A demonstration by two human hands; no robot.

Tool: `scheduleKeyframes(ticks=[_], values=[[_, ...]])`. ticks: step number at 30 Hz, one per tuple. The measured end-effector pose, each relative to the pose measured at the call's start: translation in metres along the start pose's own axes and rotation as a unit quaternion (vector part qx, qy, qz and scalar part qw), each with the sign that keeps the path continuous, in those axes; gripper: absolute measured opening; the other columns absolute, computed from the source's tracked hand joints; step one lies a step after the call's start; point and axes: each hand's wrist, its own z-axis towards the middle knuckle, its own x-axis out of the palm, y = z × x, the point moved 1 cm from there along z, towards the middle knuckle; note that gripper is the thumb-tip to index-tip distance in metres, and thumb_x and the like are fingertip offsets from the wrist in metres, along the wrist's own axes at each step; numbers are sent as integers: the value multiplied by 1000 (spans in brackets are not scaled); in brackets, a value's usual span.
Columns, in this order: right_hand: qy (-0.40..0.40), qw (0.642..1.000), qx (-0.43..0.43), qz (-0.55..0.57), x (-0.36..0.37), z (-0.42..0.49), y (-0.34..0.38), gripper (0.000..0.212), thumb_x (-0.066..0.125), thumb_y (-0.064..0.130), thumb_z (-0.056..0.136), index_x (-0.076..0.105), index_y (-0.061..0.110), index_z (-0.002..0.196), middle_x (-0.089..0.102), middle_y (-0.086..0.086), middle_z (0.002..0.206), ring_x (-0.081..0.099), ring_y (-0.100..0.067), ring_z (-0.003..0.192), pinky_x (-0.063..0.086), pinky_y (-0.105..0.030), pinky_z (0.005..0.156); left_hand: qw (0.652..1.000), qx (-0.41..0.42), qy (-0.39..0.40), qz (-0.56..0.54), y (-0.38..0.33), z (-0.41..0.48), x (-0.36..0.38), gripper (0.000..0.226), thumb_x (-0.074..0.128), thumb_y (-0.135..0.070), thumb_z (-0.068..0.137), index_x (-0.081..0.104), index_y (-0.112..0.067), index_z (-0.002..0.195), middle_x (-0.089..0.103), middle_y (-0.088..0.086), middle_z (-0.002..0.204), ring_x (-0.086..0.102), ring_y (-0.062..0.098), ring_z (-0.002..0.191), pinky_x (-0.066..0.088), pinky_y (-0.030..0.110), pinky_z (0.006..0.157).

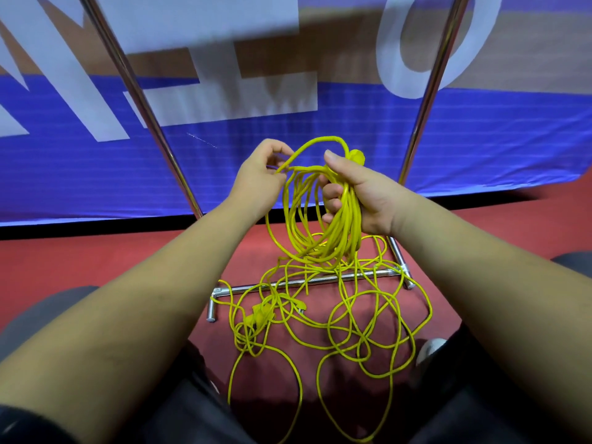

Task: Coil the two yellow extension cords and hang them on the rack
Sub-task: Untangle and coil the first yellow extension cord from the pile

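My right hand [362, 193] grips a bundle of coiled loops of a yellow extension cord [307, 225], with a yellow plug end [357, 156] sticking out above the fist. My left hand [259, 177] pinches a strand of the same cord that arcs over to the right hand. The loops hang down between my hands. More yellow cord [352, 331] lies tangled on the red floor below, with a yellow connector [261, 315] in the tangle. The chrome rack [307, 282] stands behind it, its base bar under the cord.
The rack's two slanted chrome uprights, the left pole [144, 100] and the right pole [429, 100], rise on either side of my hands. A blue banner [96, 174] with white letters hangs behind. My dark-clothed knees [48, 315] frame the floor, and a white shoe tip [429, 349] shows at right.
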Motion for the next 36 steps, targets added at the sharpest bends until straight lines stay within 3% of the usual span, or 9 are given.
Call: scheduleKeyframes(ticks=[5,9,13,17,21,25,28,32,36], values=[[1,1000,7,3,-1,2,-1,48,63,67,92,62,19,92,44,9,58,50,-10,51,56,-35,68,998,50,28,-15,-20,3,-3,61,60,10,85,69,-37,122,68,8,110,65,16,98,57,27,85],[3,1000,13,-10,-2,4,-2,50,63,69,92,62,19,92,45,9,58,49,-10,51,55,-36,65,994,43,92,-40,-31,7,-6,67,55,13,84,63,-26,138,61,3,98,59,4,84,52,23,82],[10,1000,18,-16,-1,5,-3,62,60,80,87,64,18,88,45,7,61,48,-13,52,54,-37,66,985,62,147,-60,-38,5,-12,55,54,8,90,68,-27,130,63,-2,100,57,6,91,52,22,81],[13,1000,20,8,0,5,-2,72,58,87,82,65,16,89,47,4,64,51,-17,53,54,-37,66,988,83,130,-23,-39,3,-15,48,58,12,89,78,-22,115,68,-9,103,63,-3,94,48,16,86],[10,1000,12,-3,1,6,-1,57,61,74,90,63,17,90,47,5,65,51,-17,55,55,-37,68,987,98,125,-3,-43,1,-12,46,62,13,86,80,-20,113,66,-11,97,61,-6,84,46,13,83],[-5,1000,13,14,2,8,-2,29,58,44,100,64,17,92,50,8,65,51,-15,53,54,-35,65,985,99,128,59,-31,8,-16,36,73,-3,88,76,-27,115,69,-9,97,62,5,87,54,24,84],[-2,1000,16,16,2,9,-4,22,53,32,101,63,16,92,50,7,65,50,-15,53,53,-34,65,984,73,137,86,-18,12,-24,29,85,-15,83,73,-23,109,70,-8,94,63,7,83,57,33,87],[17,1000,14,22,2,10,-7,16,51,22,100,63,12,99,53,4,69,52,-16,55,54,-34,64,971,64,197,115,-11,11,-32,31,85,-4,79,71,-20,101,74,-2,94,71,15,83,60,35,87],[29,999,15,20,2,9,-6,14,55,23,101,64,13,100,54,3,69,54,-16,56,55,-34,66,974,84,179,115,-12,8,-31,28,80,3,80,71,-18,96,74,3,89,71,14,83,60,32,83]])
